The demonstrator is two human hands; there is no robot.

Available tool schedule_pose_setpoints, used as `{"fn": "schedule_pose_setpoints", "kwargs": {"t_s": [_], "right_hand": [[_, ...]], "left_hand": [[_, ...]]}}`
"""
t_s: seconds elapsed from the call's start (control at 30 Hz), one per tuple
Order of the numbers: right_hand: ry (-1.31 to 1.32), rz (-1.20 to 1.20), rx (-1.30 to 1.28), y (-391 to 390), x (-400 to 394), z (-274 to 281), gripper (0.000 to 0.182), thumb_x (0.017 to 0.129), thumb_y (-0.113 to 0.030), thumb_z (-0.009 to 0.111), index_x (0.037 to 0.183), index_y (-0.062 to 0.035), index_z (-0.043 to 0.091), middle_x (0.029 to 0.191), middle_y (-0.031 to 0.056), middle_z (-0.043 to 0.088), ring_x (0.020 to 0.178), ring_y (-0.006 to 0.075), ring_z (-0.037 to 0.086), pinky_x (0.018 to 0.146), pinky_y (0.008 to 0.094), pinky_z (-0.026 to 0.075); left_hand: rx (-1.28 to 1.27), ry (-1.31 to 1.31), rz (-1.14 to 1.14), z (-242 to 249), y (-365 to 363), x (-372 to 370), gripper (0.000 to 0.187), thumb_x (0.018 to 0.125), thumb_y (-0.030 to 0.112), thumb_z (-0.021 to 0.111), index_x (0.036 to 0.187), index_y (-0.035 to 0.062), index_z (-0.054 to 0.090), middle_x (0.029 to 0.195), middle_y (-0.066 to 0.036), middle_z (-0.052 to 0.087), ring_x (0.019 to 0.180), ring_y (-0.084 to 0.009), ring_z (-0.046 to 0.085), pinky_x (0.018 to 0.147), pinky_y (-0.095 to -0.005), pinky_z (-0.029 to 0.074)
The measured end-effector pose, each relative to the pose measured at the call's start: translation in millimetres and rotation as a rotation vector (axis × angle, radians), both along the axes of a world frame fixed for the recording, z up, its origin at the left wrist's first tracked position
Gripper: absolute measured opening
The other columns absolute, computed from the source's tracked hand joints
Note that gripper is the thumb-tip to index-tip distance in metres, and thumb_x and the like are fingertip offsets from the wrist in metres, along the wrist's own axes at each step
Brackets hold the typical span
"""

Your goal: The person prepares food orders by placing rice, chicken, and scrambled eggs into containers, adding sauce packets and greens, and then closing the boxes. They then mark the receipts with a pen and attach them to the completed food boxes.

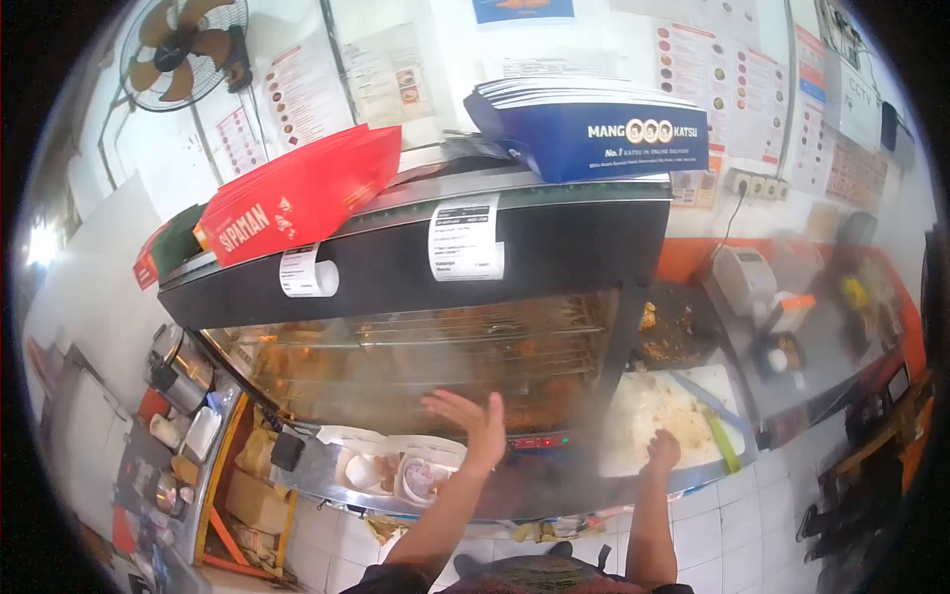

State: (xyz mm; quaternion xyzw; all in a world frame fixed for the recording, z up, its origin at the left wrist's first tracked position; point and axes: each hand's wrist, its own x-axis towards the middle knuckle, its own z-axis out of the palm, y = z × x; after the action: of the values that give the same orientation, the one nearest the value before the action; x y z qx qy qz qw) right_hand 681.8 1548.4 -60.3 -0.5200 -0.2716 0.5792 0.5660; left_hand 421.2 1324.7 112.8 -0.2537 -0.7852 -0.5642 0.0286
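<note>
My left hand (470, 426) is raised before the glass front of a food warmer (416, 361), fingers spread, holding nothing. Below it, open white takeaway boxes (447, 450) stand on the metal counter, with a round lidded cup (421, 479) in one and a white wrapped item (366, 471) in another. Over the front of a stained white cutting board (643, 401), my right hand (663, 451) is curled into a loose fist, with nothing showing in it. To its right lies a knife with a green handle (723, 443), apart from the hand.
Red folded boxes (307, 193) and blue folded boxes (604, 134) are stacked on the warmer. Paper order slips (463, 240) hang from its black top edge. At right, a side counter carries a white printer (744, 277). A metal pot (180, 364) stands at left.
</note>
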Motion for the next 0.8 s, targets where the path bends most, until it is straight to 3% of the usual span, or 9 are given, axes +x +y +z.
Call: {"fn": "schedule_pose_setpoints", "kwargs": {"t_s": [0.03, 0.13, 0.2, 0.23, 0.33, 0.43, 0.53, 0.67, 0.8], "right_hand": [[-0.014, -0.049, 0.03, -2, 3, 6, 0.019, 0.084, -0.014, 0.063, 0.1, -0.0043, 0.065, 0.085, 0.0061, 0.065, 0.069, 0.0143, 0.058, 0.057, 0.0252, 0.044], [-0.021, -0.035, 0.049, -10, 0, 50, 0.026, 0.089, -0.013, 0.056, 0.112, -0.0019, 0.061, 0.103, 0.0085, 0.064, 0.091, 0.0166, 0.057, 0.076, 0.0298, 0.047], [0.009, -0.03, 0.226, -27, -11, 93, 0.026, 0.088, -0.011, 0.056, 0.112, -0.0025, 0.06, 0.102, 0.0079, 0.064, 0.091, 0.016, 0.057, 0.077, 0.029, 0.045], [0.024, -0.026, 0.315, -35, -19, 116, 0.026, 0.087, -0.011, 0.056, 0.111, -0.0027, 0.06, 0.102, 0.0076, 0.063, 0.091, 0.0157, 0.057, 0.078, 0.0286, 0.045], [0.091, 0.028, 0.433, -53, -43, 184, 0.024, 0.083, -0.012, 0.058, 0.106, -0.0045, 0.061, 0.108, 0.005, 0.059, 0.091, 0.0132, 0.055, 0.078, 0.0272, 0.044], [0.138, 0.081, 0.549, -81, -68, 251, 0.025, 0.082, -0.007, 0.057, 0.106, -0.0024, 0.06, 0.104, 0.0056, 0.061, 0.093, 0.0142, 0.057, 0.082, 0.0263, 0.044], [0.233, 0.19, 0.684, -108, -92, 312, 0.025, 0.082, 0.0, 0.057, 0.107, -0.0018, 0.061, 0.098, 0.0051, 0.063, 0.094, 0.014, 0.058, 0.082, 0.0259, 0.045], [0.314, 0.329, 0.868, -138, -111, 364, 0.023, 0.088, 0.004, 0.058, 0.109, -0.0017, 0.059, 0.098, 0.0059, 0.065, 0.094, 0.0134, 0.06, 0.086, 0.0272, 0.047], [0.327, 0.447, 0.831, -155, -118, 362, 0.022, 0.089, 0.002, 0.059, 0.111, -0.0019, 0.059, 0.097, 0.0055, 0.065, 0.094, 0.0134, 0.06, 0.086, 0.0269, 0.047]], "left_hand": [[0.002, 0.012, -0.05, 1, 3, 9, 0.106, 0.097, 0.051, 0.048, 0.143, -0.0065, -0.027, 0.144, -0.035, -0.04, 0.134, -0.0486, -0.039, 0.108, -0.0619, -0.019], [-0.024, 0.021, -0.234, 10, 2, 32, 0.106, 0.097, 0.049, 0.051, 0.144, -0.0045, -0.027, 0.141, -0.036, -0.041, 0.132, -0.0504, -0.039, 0.107, -0.0637, -0.018], [-0.102, 0.006, -0.363, 14, -4, 41, 0.107, 0.096, 0.05, 0.052, 0.145, -0.0011, -0.028, 0.141, -0.037, -0.042, 0.132, -0.051, -0.039, 0.106, -0.0646, -0.019], [-0.206, 0.045, -0.397, 12, -8, 39, 0.107, 0.095, 0.047, 0.058, 0.149, 0.0035, -0.023, 0.138, -0.034, -0.047, 0.131, -0.0533, -0.039, 0.114, -0.0615, 0.0], [-0.141, -0.055, -0.648, 40, -28, 44, 0.095, 0.096, 0.043, 0.059, 0.154, 0.0038, -0.006, 0.153, -0.03, -0.028, 0.145, -0.0467, -0.016, 0.116, -0.0563, 0.004], [-0.104, -0.294, -0.672, 100, -61, 41, 0.075, 0.093, 0.03, 0.065, 0.151, 0.0001, 0.027, 0.155, -0.029, 0.022, 0.141, -0.0412, 0.031, 0.112, -0.0483, 0.029], [0.147, 0.28, -0.428, 176, -82, 33, 0.053, 0.09, 0.021, 0.065, 0.136, -0.0008, 0.05, 0.123, -0.023, 0.061, 0.115, -0.0339, 0.059, 0.099, -0.04, 0.045], [0.272, 1.023, -0.338, 289, -78, 18, 0.041, 0.084, 0.01, 0.061, 0.123, -0.0016, 0.057, 0.124, -0.019, 0.06, 0.114, -0.0346, 0.056, 0.1, -0.0414, 0.042], [0.127, 1.152, -0.287, 336, -38, 7, 0.034, 0.085, 0.01, 0.06, 0.116, -0.0022, 0.059, 0.117, -0.018, 0.06, 0.11, -0.0369, 0.054, 0.096, -0.0423, 0.043]]}}
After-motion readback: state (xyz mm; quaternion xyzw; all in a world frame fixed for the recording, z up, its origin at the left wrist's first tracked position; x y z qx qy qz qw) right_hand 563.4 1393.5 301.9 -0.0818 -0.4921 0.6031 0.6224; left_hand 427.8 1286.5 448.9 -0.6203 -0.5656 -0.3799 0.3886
